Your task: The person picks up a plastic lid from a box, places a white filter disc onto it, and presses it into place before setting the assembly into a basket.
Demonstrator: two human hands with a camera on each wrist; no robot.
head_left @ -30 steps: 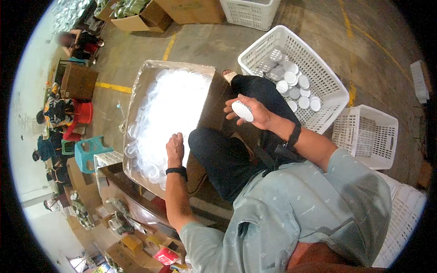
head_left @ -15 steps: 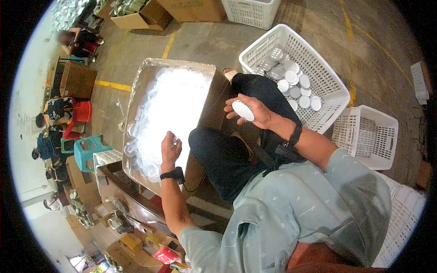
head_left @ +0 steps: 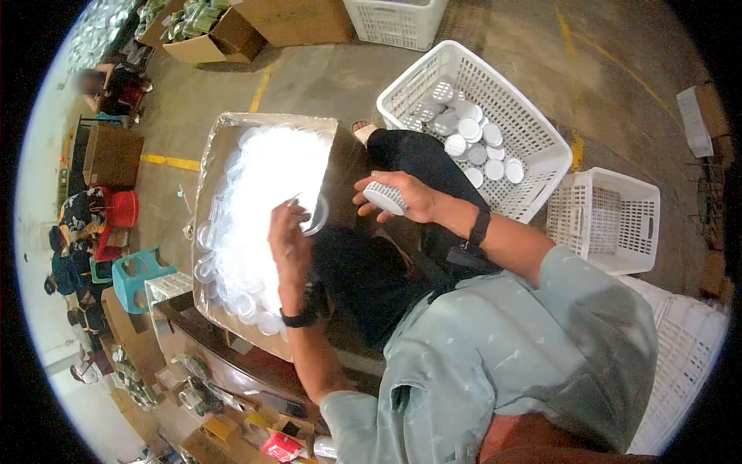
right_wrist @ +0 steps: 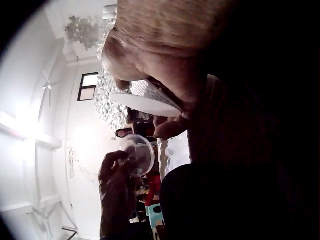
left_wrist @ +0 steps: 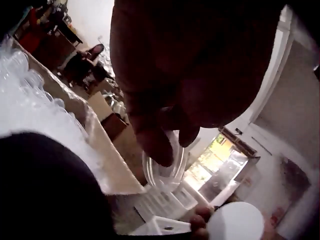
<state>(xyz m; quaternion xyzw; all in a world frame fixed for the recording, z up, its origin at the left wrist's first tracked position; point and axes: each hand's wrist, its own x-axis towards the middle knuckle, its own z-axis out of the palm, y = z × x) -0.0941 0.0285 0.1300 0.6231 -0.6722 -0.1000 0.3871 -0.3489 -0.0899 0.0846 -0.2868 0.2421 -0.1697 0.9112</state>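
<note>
My left hand is raised over the near edge of a cardboard box heaped with clear plastic pieces. Its fingers pinch the rim of a clear round plastic cup, which also shows below the fingertips in the left wrist view. In my right hand, above the knees, is a white round lid with a ribbed side. Fingers and thumb hold it by the edge, its flat face showing as a white disc in the left wrist view.
A white slatted basket beyond my right leg holds several white lids. Another white basket stands to its right. A table with cartons and a blue-green stool are at the left. Other people sit farther off.
My left hand has come up from the heap with a clear cup in its fingers. The lid in my right hand has tilted, so its ribbed side shows. The head view has shifted.
</note>
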